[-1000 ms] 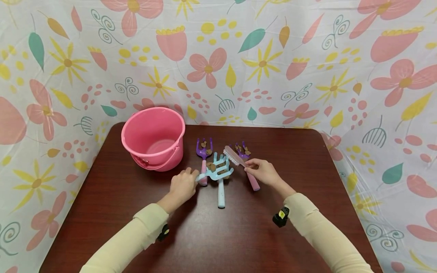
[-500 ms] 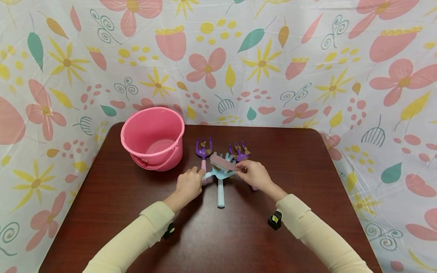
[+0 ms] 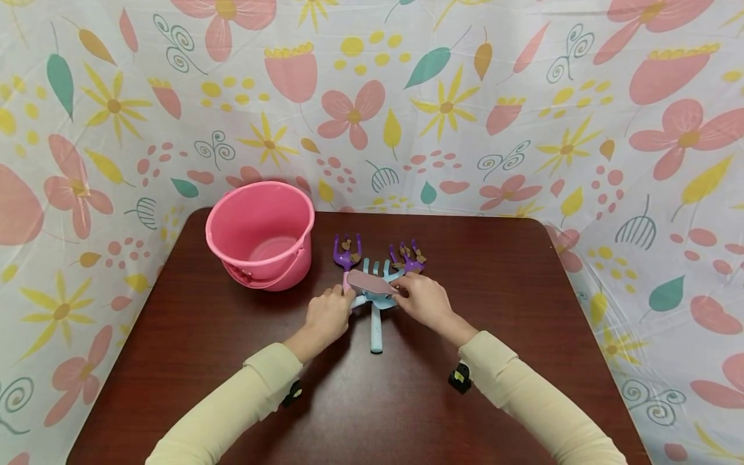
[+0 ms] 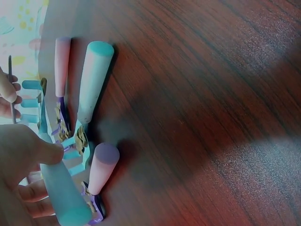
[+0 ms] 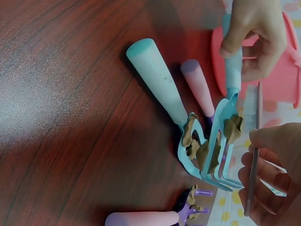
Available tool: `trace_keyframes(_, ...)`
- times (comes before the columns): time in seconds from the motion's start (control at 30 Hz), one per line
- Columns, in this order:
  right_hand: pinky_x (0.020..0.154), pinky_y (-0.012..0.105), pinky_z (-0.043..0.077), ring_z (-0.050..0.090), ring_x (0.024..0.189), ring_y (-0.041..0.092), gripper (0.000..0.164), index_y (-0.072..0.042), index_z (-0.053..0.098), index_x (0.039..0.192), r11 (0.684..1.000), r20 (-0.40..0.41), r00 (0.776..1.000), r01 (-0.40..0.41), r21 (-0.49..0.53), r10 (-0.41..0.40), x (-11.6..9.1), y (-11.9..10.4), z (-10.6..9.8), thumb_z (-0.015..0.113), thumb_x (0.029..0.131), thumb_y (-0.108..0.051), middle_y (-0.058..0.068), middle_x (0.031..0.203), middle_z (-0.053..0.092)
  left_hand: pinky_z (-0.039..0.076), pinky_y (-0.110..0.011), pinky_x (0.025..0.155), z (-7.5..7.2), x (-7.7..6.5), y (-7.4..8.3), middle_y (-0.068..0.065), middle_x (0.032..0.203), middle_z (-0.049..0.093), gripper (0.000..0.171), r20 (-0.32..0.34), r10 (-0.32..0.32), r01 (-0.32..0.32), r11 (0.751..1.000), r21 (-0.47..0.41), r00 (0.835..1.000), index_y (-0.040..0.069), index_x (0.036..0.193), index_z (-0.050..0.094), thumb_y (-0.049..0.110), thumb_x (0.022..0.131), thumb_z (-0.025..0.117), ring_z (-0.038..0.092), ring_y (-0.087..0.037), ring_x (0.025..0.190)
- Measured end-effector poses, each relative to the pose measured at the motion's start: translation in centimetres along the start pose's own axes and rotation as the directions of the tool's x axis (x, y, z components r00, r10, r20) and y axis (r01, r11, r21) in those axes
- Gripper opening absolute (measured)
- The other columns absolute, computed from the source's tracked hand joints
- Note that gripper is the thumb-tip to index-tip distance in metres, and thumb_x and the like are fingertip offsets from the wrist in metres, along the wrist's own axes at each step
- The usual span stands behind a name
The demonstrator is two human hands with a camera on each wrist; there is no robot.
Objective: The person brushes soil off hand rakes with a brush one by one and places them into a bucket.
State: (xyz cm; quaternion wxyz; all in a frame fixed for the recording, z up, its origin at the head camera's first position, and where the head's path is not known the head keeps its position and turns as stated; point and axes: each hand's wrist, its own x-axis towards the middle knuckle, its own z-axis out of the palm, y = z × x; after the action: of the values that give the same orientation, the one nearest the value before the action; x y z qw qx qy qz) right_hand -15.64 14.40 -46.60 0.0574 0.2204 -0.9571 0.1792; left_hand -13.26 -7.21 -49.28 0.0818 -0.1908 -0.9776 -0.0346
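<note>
My left hand [image 3: 327, 316] grips the handle of a light blue toy garden rake [image 5: 233, 70], held above the table with brown clay-like lumps [image 5: 233, 128] on its tines. My right hand [image 3: 427, 302] pinches a pink brush [image 3: 371, 282], its bristles facing the rake. In the head view the brush covers part of the rake's head. Beneath them a second light blue garden tool [image 3: 376, 332] lies on the table, also with brown lumps on it. A purple fork with a pink handle [image 3: 346, 258] lies to the left, and a purple rake [image 3: 414, 263] to the right.
A pink bucket [image 3: 261, 226] stands at the back left of the dark brown table [image 3: 372, 407], its handle hanging down in front. Brown bits lie on the purple tools too. A flower-patterned cloth [image 3: 453, 129] hangs behind the table.
The brush has swung left over the raised blue rake, tilting flatter, with my right hand following. My left hand has shifted a little to the right with the rake.
</note>
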Motion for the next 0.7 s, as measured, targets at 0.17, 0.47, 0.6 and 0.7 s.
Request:
trace_keyframes(0.17,0.045,0.024,0.038,0.047,0.058,0.007,0.02,-0.018,0.072,0.097,0.999,-0.018,1.0,-0.015,-0.044,0.014,-0.2,0.1,0.1,0.07,0.078,-0.019,-0.003,0.077,0.059,0.044,-0.035,0.043,0.1,0.0,0.1,-0.007,0.079,0.055,0.028,-0.018,0.017,-0.017,0.999,0.029,1.0,0.013,0.094,0.058,0.023,0.073,0.074,0.055,-0.022,0.066)
trace_keyframes(0.47,0.043,0.026,0.039,0.052,0.058,0.011,0.02,-0.017,0.072,0.096,0.998,-0.027,0.999,-0.032,-0.061,0.03,-0.7,0.6,-0.4,0.072,0.076,-0.019,-0.002,0.075,0.058,0.043,-0.035,0.042,0.0,-0.2,-0.2,-0.006,0.077,0.056,0.028,-0.041,-0.006,0.007,0.999,0.044,0.999,0.013,0.095,0.06,0.02,0.071,0.073,0.055,-0.022,0.063)
trace_keyframes(0.6,0.045,0.026,0.04,0.052,0.059,0.01,0.021,-0.017,0.072,0.097,0.997,-0.013,0.999,-0.05,-0.059,0.049,-0.9,1.1,-0.6,0.072,0.076,-0.019,-0.002,0.077,0.059,0.042,-0.034,0.04,0.0,-0.3,-0.4,-0.006,0.077,0.056,0.028,-0.034,-0.007,0.009,0.999,0.049,0.999,0.013,0.098,0.062,0.018,0.071,0.071,0.055,-0.021,0.062)
trace_keyframes(0.7,0.047,0.027,0.041,0.053,0.06,0.01,0.02,-0.018,0.072,0.095,0.997,-0.014,0.998,-0.061,-0.055,0.061,-1.0,1.3,-0.6,0.073,0.075,-0.019,-0.002,0.078,0.06,0.042,-0.034,0.04,0.1,-0.3,-0.6,-0.006,0.077,0.055,0.03,-0.041,-0.007,0.009,0.999,0.053,0.999,0.013,0.098,0.062,0.017,0.07,0.071,0.055,-0.021,0.062)
